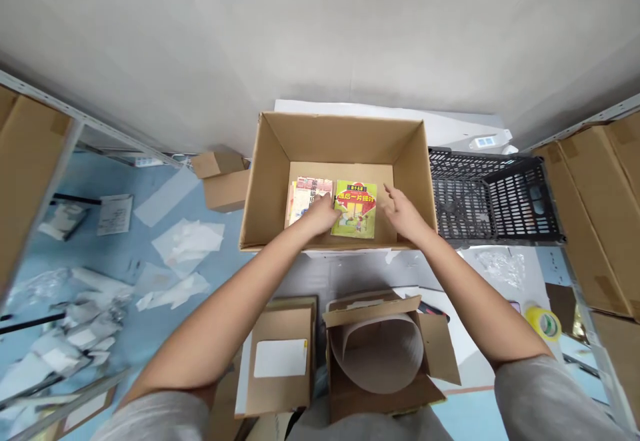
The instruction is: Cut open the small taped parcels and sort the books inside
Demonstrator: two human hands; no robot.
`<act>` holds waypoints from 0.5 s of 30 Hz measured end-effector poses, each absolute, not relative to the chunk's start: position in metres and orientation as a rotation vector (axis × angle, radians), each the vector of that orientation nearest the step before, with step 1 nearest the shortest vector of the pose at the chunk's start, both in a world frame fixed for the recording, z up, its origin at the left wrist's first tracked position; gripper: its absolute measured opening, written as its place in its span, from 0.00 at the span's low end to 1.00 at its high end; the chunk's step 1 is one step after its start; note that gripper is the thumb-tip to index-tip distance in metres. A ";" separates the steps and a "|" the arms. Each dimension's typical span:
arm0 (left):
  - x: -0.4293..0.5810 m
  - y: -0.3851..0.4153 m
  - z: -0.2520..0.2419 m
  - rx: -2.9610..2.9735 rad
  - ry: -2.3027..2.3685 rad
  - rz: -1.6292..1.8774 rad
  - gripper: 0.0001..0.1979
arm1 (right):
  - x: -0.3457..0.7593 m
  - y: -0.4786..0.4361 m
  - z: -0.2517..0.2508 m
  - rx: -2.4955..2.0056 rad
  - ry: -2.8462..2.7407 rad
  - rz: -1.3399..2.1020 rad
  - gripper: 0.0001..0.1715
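Note:
Inside a large open cardboard box [343, 136], a green picture book [354, 221] with a red and yellow cover lies face up. My left hand [323, 216] is closed at the book's left edge, with its fingertips partly hidden. To the left, beneath and beside that hand, sits a small pile of thin books [303, 200] with pale and pink covers. My right hand [401, 213] reaches over the box's right front part, fingers apart and holding nothing, a short gap from the green book's right edge.
Right of the box stands a black plastic crate [463, 209]. Nearer me are a closed carton with a white label [281, 359] and an open carton [377, 398] holding rolled paper. A yellow tape roll [544, 324] lies at right. Scraps of paper [189, 244] litter the blue floor.

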State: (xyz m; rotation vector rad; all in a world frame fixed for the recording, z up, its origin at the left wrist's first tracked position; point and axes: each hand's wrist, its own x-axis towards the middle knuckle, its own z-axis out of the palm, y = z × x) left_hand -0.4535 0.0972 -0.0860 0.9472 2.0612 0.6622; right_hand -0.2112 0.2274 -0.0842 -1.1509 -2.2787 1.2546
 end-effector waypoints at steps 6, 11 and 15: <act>-0.403 -0.036 -0.024 0.995 2.005 1.202 0.17 | -0.120 0.128 -0.016 -1.023 -2.151 0.945 0.17; -0.334 -0.161 -0.038 0.591 2.121 0.969 0.20 | -0.010 0.052 -0.044 -1.480 -1.925 0.906 0.22; -0.278 -0.216 -0.065 0.323 2.146 0.816 0.30 | 0.048 0.022 -0.081 -1.793 -1.384 1.499 0.37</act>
